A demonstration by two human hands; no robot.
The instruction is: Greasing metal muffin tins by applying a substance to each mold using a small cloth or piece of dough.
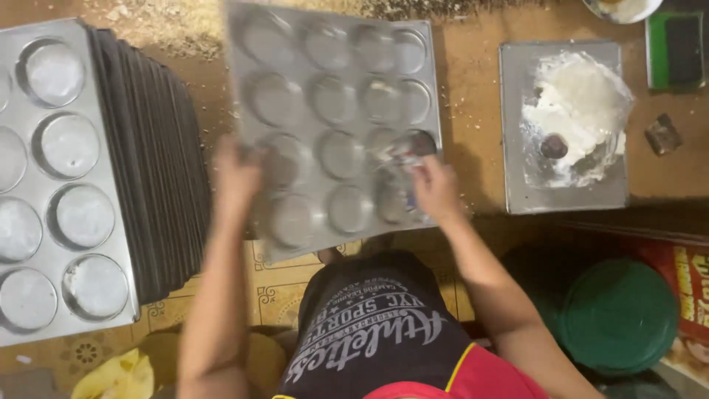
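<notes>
Steel muffin tray (332,125), stiff, light, likely greasy-slick, is being gripped by left hand (236,177) at nine o'clock, while right hand's (436,188) fingers are pinching a rag inside a five-o'clock cup.

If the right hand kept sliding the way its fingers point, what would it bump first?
The right hand points up across the muffin tray. It would probably reach the shiny cup just ahead, though blur makes depth uncertain.

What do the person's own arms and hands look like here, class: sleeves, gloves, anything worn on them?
Both arms are bare from the upper arm down; no sleeves reach them. The left hand and right hand wear no gloves, and no watch, bracelet or ring can be made out, though both hands are motion-blurred. The garment below is black with white lettering, a yellow edge and red beneath.
</notes>
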